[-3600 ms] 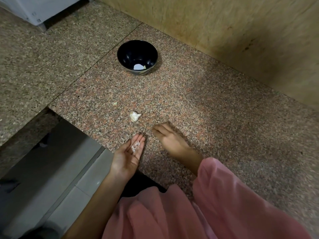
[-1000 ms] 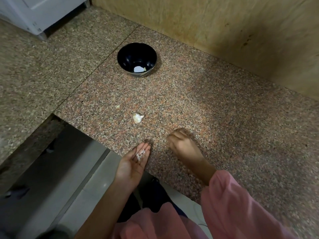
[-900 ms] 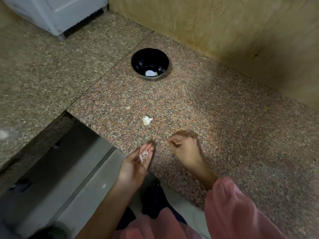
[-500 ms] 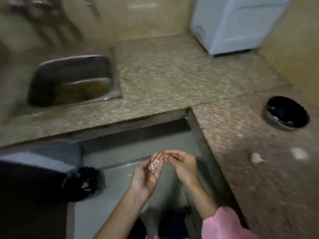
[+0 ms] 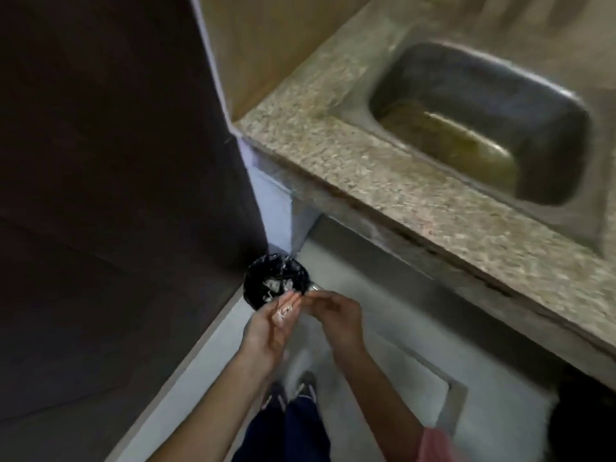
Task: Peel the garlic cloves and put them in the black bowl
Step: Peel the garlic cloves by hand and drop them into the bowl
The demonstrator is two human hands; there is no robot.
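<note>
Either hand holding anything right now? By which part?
Garlic skins lie loose on the flat fingers of the left hand, ungripped. Fingertips of the right hand are at them; pinch unclear.

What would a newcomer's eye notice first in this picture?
The eye goes first to the two hands low in the middle: the left hand lies palm up with garlic skins on it, the right hand close beside it. Just beyond them a black-lined bin stands on the floor, and a steel sink sits in the granite counter at upper right.
</note>
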